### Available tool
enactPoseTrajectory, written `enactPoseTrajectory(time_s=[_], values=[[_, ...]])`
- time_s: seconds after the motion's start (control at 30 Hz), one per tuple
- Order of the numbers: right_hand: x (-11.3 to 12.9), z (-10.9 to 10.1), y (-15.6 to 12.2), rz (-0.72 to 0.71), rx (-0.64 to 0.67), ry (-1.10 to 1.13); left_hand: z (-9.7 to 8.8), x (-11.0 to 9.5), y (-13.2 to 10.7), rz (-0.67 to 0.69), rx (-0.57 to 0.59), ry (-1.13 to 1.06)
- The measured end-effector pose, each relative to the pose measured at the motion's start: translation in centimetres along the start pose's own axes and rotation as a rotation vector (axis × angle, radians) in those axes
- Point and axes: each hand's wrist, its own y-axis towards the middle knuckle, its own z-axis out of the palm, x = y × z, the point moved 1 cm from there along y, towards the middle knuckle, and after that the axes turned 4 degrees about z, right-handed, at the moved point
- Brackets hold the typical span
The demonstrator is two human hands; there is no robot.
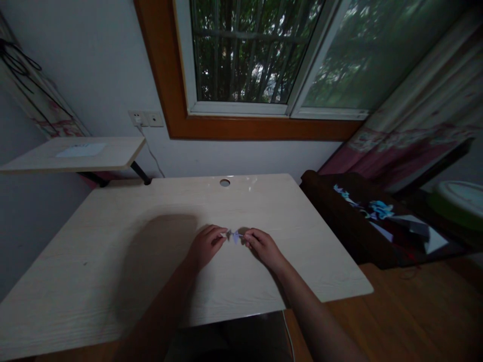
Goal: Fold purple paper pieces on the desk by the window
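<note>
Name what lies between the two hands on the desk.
In the head view, a small folded bluish paper piece, pinched by left hand and right hand.

**Both hands pinched, fingertips almost meeting**

Left hand (206, 245) and right hand (262, 246) sit low, knuckles up, forearms angling in from below. Each has thumb and forefinger closed together at the tips, which point at each other with only a small gap between.

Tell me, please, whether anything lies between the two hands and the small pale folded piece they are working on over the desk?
Nothing visible does. The left hand and the right hand each pinch an end of the small folded piece just above the desk, and the desk around them is bare.
</note>
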Motion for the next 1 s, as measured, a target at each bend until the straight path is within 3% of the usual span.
enactPoseTrajectory(time_s=[0.47, 1.0], values=[[0.78, 0.3, -0.18, -0.099, 0.079, -0.112, 0.07, -0.62, -0.09, 0.103, 0.125, 0.157], [0.34, 0.58, -0.21, -0.099, 0.024, -0.142, 0.18, -0.72, -0.25, 0.08, 0.032, 0.126]])
